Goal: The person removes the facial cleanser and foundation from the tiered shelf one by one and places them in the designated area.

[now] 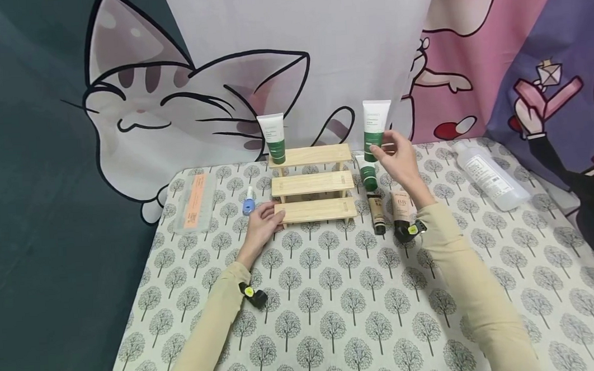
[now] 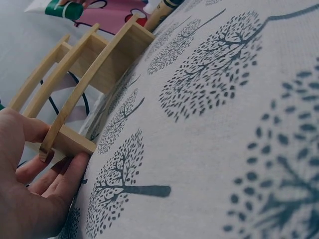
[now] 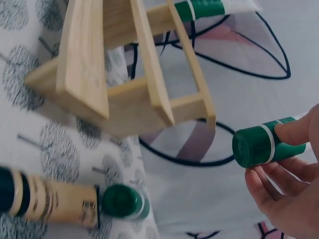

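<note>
A three-step wooden display rack (image 1: 313, 183) stands on the table. My left hand (image 1: 263, 227) grips the left end of its lowest step, thumb on top and fingers beneath, as the left wrist view shows. With my right hand (image 1: 398, 156) I hold a green and white squeeze tube (image 1: 374, 126) upright, cap down, in the air to the right of the top step. A matching tube (image 1: 273, 136) stands cap-down on the left end of the top step. Another green-capped tube (image 1: 368, 173) lies on the cloth below my right hand, partly hidden by the held one.
Right of the rack lie a slim beige tube (image 1: 377, 212) and a BB cream tube (image 1: 401, 207). A large clear bottle (image 1: 493, 176) lies farther right. On the left are a small blue bottle (image 1: 248, 203) and a clear flat case (image 1: 194, 205) with an orange label.
</note>
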Available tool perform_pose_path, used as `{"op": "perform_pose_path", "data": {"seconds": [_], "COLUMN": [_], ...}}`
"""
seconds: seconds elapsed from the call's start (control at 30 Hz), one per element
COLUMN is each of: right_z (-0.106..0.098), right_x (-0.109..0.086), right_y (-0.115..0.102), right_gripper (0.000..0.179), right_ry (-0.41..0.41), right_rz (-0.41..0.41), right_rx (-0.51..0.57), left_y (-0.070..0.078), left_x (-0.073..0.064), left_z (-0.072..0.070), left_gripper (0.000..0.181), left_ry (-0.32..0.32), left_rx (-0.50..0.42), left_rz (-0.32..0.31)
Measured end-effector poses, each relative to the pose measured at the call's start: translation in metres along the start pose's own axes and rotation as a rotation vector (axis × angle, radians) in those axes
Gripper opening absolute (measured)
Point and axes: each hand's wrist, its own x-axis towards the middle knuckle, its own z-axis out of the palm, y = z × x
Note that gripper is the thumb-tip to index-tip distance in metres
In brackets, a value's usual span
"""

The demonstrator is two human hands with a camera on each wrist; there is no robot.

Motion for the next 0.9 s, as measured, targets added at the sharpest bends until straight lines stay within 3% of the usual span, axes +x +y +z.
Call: {"op": "perform_pose_path", "data": {"seconds": [0.6, 0.9], "right_z": [-0.021, -0.022], "right_x": [0.003, 0.009], "right_y": [0.049, 0.074], "right_gripper": [0.047, 0.048], "right_ry": [0.065, 0.046], "right_rz": [0.147, 0.226], "right_rx": [-0.131, -0.141], "left_y": [0.0, -0.001], "left_x": [0.0, 0.001], "left_z": [0.0, -0.001], "left_gripper": [0.045, 0.045], "left_ry": [0.004, 0.005], "left_rx": [0.002, 0.007], "left_rz": [-0.002, 0.013]}}
